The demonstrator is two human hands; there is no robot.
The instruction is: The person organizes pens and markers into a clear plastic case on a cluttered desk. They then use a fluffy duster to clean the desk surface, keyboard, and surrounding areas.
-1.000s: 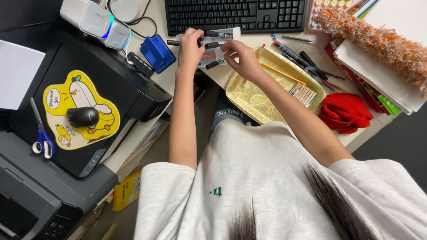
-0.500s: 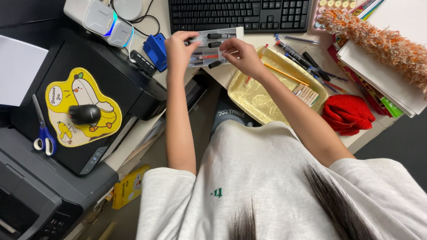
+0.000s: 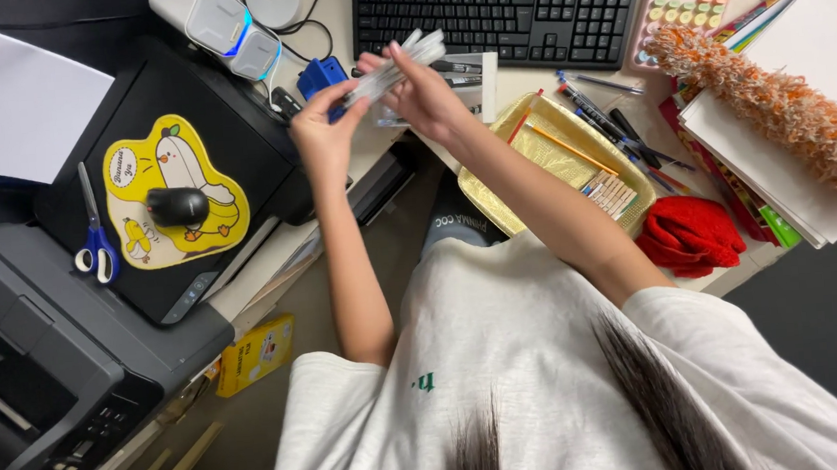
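Both hands hold a clear plastic pen case [image 3: 395, 65], lifted and tilted above the desk's front edge. My left hand [image 3: 321, 132] grips its lower left end. My right hand [image 3: 425, 95] grips its upper right part. Behind the hands, a clear box with black markers [image 3: 469, 69] lies on the desk in front of the black keyboard [image 3: 501, 8]. Whether the lifted case has pens inside is hard to tell.
A gold tray [image 3: 511, 187] holding an orange pencil and clothespins sits right of the hands, loose pens [image 3: 617, 128] beside it. Further right are a red cloth [image 3: 690, 234], paper stack, orange duster [image 3: 773, 112] and pink calculator [image 3: 687, 5]. To the left are a blue object [image 3: 317, 75], mouse [image 3: 177, 206] and scissors [image 3: 95, 243].
Both hands have lifted the clear case off the marker box and moved it up and left, tilting it. The camera view has shifted slightly.
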